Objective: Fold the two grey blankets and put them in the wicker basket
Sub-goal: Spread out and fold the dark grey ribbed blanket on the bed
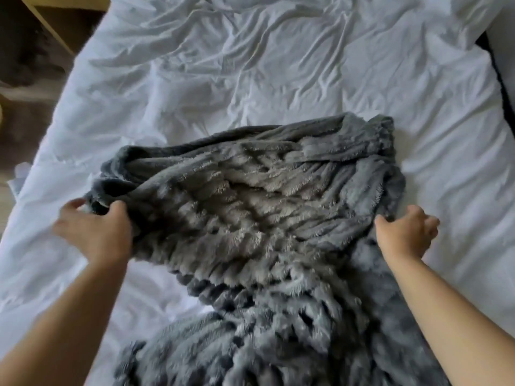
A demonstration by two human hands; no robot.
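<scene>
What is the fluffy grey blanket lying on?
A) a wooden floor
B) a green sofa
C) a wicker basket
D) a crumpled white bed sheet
D: the grey blanket is spread out on a wrinkled white sheet, which shows all around it.

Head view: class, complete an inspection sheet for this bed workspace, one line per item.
Surface: bed, white and creased.
Job's things: grey blanket rumpled, not neatly folded; basket not in view.
Clutter: nothing seen.
Grips: left hand grips the blanket's left edge; right hand at its right edge, hold unclear.
Cables: nothing seen.
Surroundings: wooden furniture and dark floor on the left.
</scene>
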